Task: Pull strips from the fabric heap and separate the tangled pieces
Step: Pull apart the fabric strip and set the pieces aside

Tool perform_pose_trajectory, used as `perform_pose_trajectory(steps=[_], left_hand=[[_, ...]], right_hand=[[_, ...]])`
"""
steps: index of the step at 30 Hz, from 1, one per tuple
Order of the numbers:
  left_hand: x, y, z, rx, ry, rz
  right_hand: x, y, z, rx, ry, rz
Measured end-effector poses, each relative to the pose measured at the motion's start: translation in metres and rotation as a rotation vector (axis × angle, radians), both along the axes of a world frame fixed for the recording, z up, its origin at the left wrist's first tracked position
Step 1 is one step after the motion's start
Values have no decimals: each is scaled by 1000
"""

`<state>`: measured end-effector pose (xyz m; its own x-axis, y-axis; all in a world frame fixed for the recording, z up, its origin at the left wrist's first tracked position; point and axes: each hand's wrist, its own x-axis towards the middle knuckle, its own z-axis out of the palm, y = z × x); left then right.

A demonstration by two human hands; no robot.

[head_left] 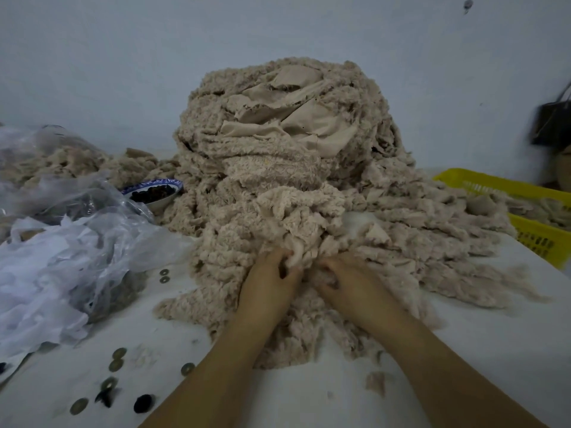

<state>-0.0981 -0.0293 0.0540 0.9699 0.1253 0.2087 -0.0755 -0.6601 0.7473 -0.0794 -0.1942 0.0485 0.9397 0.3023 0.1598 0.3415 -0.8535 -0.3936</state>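
Heap location: The fabric heap (278, 149) of beige fleecy strips stands mid-bench against the wall. Its near skirt spills toward the person, and loose strips trail right toward the yellow basket (537, 239).
Step in hand (judged): Freeing one bunched strip (301, 251) at the heap's near foot.
Left hand: The left hand (272, 273) is at the foot of the heap, with fingers and thumb curled into a fold of the strip. It has firm hold of fabric.
Right hand: The right hand (343, 276) lies just beside the left, knuckles up. Its fingers are hooked into the same bunch and the tips are buried in the pile.
Arm pose: Both forearms reach forward and converge on one spot, wrists low over the fabric skirt.
Recommended method: Anchor the neighbouring strips with one hand and draw the chosen strip toward the body with the other, low and steady. Where strips cross, part the hands sideways rather than tugging upward.
Risk (judged): The heap is tall and loosely stacked, so a sharp pull at the base would likely bring the upper layers down. Loose fluff already lies on the bench (463, 350).
Surroundings: Plastic bags (77, 257) lie at left with a patterned bowl (154, 193) behind them. Round metal discs (119, 353) are scattered at near left.
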Motion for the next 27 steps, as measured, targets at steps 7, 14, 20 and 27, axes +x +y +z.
perform_pose_trajectory(steps=[7, 14, 20, 27], left_hand=[[-11, 5, 14, -270, -360, 58], [-15, -7, 11, -344, -199, -169], [-11, -7, 9, -637, -123, -43], [-11, -5, 19, -1111, 28, -229]], right_hand=[[-3, 1, 7, 458, -24, 45], [-8, 8, 11, 879, 221, 40], [-8, 8, 12, 942, 254, 12], [-5, 8, 13, 1355, 474, 68]])
